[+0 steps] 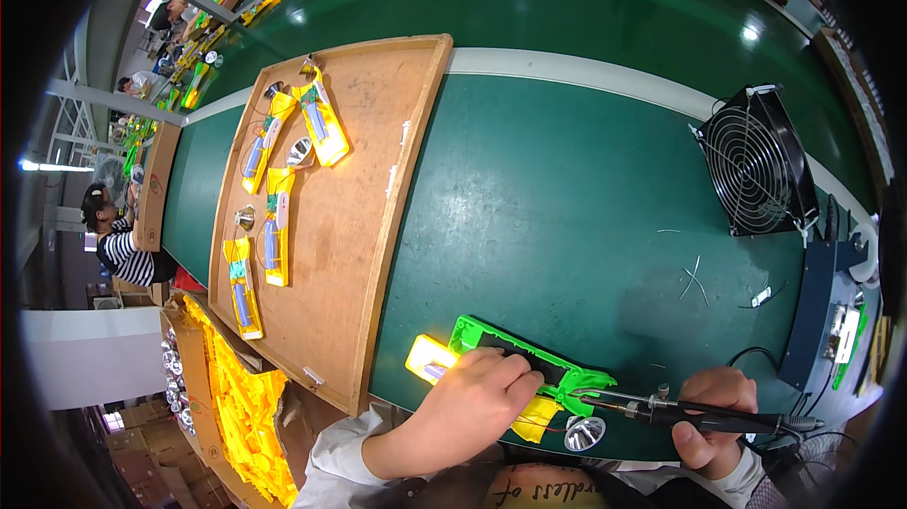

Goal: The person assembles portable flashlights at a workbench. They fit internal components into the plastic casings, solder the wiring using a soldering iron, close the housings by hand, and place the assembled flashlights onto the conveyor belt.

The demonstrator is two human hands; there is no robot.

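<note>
My right hand (715, 419) grips a black-handled soldering iron (675, 412) whose thin metal tip points left. The tip reaches the narrow end of a green plastic housing (590, 380). My left hand (480, 399) is closed over the middle of this housing, its fingertips pressed down inside. A dark strip lies in the housing, partly hidden by my fingers. Beneath and beside it show a yellow casing (427, 354) and another yellow part (537, 419). A shiny reflector cup (585, 432) with thin wires lies just below the iron's tip.
A wooden tray (331, 320) at left holds several yellow casings with blue batteries and reflectors. Beyond its near-left corner stands a box of yellow parts (246, 414). A black fan (756, 164) and dark-blue device (812, 315) stand right. Another person (123, 244) sits far left.
</note>
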